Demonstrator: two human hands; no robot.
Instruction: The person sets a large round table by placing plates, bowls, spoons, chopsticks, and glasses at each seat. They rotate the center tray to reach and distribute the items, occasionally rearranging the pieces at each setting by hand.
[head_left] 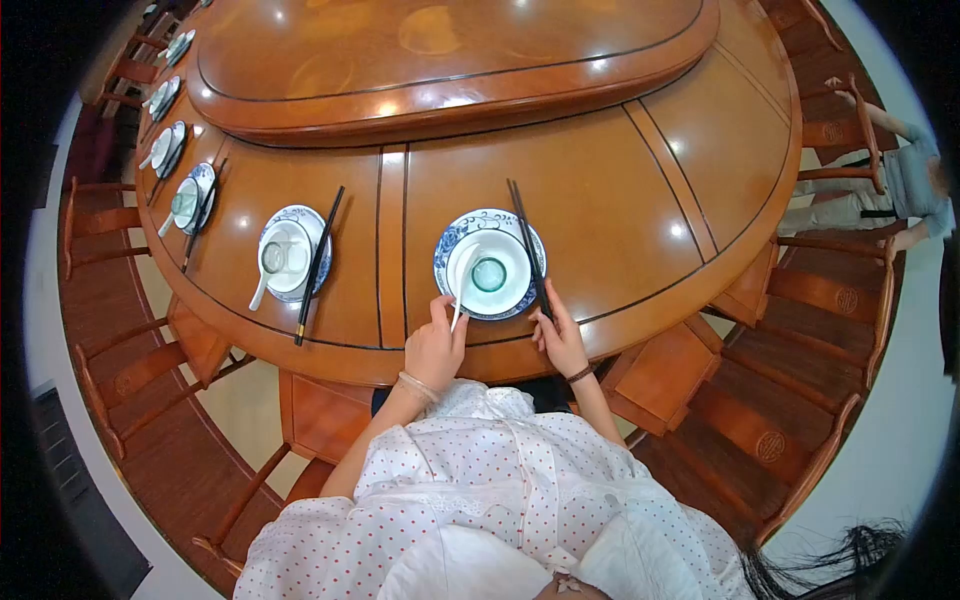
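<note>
My left hand (435,345) pinches the handle of a white spoon (459,300), whose head lies in a white bowl (515,262). A small glass cup (488,274) sits in the same bowl. Under the bowl is a blue-and-white patterned plate (445,245). Black chopsticks (525,230) lean along the plate's right side, and my right hand (562,330) has its fingers closed at their near end.
A second setting has a plate (310,222), a spoon (259,292) and chopsticks (322,262). More settings follow the left edge. A raised round platform (450,60) tops the wooden table (560,170). Chairs (770,430) surround it; a person (900,170) is at the right.
</note>
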